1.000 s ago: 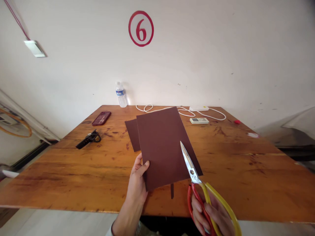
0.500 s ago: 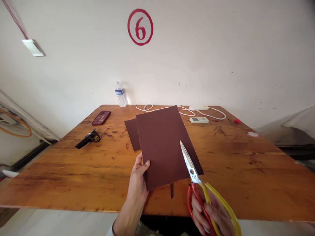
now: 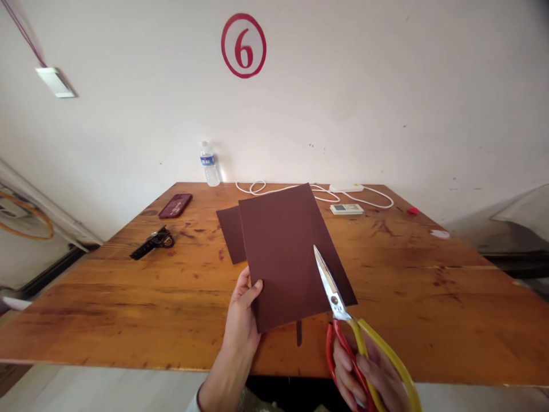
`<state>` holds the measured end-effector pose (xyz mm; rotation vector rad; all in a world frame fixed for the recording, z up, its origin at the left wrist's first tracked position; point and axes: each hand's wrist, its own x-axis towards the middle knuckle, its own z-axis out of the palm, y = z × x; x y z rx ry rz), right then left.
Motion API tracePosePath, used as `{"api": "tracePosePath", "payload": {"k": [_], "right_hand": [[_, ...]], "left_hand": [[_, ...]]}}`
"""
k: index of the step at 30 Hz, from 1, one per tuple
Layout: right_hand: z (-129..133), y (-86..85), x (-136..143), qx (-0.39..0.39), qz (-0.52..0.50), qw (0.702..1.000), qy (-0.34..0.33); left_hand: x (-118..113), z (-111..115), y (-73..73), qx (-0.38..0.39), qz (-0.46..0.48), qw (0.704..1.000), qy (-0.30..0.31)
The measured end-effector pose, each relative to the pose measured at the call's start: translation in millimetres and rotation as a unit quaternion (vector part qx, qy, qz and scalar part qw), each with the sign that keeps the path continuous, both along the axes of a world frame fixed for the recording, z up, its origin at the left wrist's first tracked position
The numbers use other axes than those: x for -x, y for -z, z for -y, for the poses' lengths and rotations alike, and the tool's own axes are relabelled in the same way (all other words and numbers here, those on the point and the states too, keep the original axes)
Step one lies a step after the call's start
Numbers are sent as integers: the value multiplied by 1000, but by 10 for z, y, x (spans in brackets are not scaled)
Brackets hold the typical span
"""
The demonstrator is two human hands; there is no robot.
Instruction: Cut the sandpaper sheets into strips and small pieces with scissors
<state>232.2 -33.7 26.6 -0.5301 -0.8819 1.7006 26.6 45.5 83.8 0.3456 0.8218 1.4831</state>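
Observation:
My left hand [image 3: 243, 309] grips a dark brown sheet [image 3: 287, 252] by its lower left edge, thumb on the front face. The sheet is held up at a tilt above the table. In my right hand [image 3: 369, 372] is a pair of scissors [image 3: 335, 297] with one red and one yellow handle. Their blades look closed and point up and away, over the front of the sheet's right part. Behind the held sheet, a second dark brown piece [image 3: 231, 232] lies on the table, partly covered. A narrow dark strip [image 3: 299, 335] shows below the sheet's bottom edge.
On the wooden table [image 3: 128, 309] are a dark red phone [image 3: 175, 206], a black wristwatch [image 3: 153, 242], and a white remote [image 3: 346, 209]. Along the back are a water bottle [image 3: 209, 166] and a power strip [image 3: 345, 187] with a white cable. A red scrap [image 3: 412, 211] lies at right.
The held sheet has shifted very slightly to the right with my left hand. The scissors and my right hand look unmoved.

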Motion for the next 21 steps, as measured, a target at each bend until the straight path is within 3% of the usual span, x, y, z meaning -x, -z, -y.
{"api": "tracePosePath", "payload": {"k": [21], "right_hand": [[14,10,-19,0,41,999,11]], "left_hand": [[-9,-8,20,10,6,1000,2]]}}
